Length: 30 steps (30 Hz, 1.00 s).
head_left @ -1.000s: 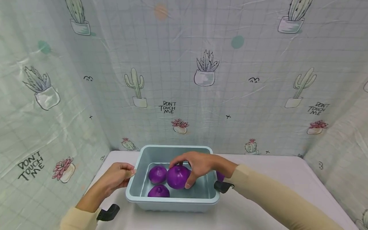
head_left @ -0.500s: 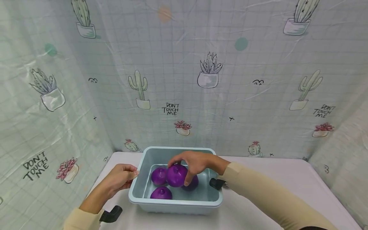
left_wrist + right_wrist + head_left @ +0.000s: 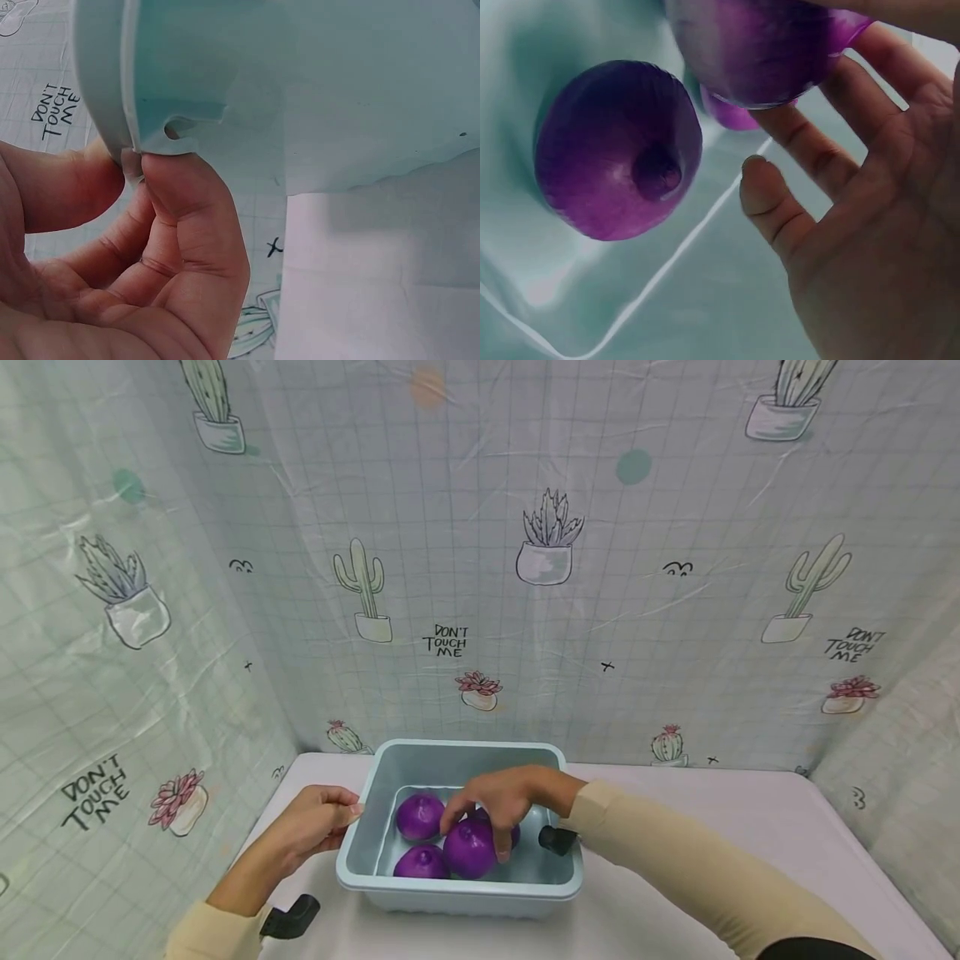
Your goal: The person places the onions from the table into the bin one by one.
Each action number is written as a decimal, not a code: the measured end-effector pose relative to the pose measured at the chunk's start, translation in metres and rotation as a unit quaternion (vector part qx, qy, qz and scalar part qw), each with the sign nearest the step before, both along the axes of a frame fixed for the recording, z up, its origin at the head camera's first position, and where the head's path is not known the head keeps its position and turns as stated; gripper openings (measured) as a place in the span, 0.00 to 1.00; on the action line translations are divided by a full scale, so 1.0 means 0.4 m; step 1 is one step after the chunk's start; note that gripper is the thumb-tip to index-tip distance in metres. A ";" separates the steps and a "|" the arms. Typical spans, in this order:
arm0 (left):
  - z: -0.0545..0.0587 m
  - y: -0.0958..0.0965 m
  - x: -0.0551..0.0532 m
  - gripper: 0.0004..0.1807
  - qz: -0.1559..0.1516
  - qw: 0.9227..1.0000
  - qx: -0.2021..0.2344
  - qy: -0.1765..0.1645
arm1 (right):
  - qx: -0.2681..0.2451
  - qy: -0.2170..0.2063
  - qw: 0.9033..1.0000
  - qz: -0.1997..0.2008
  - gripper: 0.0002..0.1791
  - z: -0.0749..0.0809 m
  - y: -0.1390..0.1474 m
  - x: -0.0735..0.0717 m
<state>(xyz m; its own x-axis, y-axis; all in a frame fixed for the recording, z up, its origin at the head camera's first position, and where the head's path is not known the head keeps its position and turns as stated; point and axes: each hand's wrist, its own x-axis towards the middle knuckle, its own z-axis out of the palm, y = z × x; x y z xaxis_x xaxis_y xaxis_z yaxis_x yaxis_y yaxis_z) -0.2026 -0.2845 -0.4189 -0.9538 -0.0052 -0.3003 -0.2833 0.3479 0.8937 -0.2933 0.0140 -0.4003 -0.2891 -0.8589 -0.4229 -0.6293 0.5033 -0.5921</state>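
Observation:
A pale blue plastic bin [image 3: 457, 893] stands on the white table, with several purple onions inside. My left hand [image 3: 315, 818] pinches its left rim between thumb and fingers; in the left wrist view the rim [image 3: 127, 90] sits between the thumb and a bent index finger. Inside the bin, my right hand [image 3: 498, 802] holds a purple onion [image 3: 470, 850], thumb on its right and fingers on its far left. To its left are a back onion [image 3: 420, 817] and a front onion [image 3: 422, 862]. Another onion [image 3: 515, 836] is mostly hidden behind the right hand.
The bin's four walls rise around the right hand. A curtain [image 3: 540, 677] printed with cacti hangs behind and beside the table [image 3: 690, 827]. A black wrist mount [image 3: 291, 917] sits below the left hand, another [image 3: 557, 840] near the bin's right wall.
My right hand has brought the held onion nearer and lower, beside the front onion. The onion behind came into view half a second ago and is partly covered again. The left hand keeps its grip.

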 end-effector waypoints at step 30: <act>0.001 0.000 -0.001 0.15 -0.014 1.000 -0.021 0.000 | -0.137 0.056 0.978 -0.145 0.30 0.122 0.128 0.030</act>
<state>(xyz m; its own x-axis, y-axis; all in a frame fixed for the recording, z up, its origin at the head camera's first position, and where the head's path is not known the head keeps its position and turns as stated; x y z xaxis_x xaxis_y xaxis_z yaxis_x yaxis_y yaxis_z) -0.2030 -0.2845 -0.4186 -0.9539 0.0090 -0.3001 -0.2727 0.3925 0.8784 -0.2814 0.0653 -0.3516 -0.5690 -0.8102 -0.1407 -0.5514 0.5029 -0.6656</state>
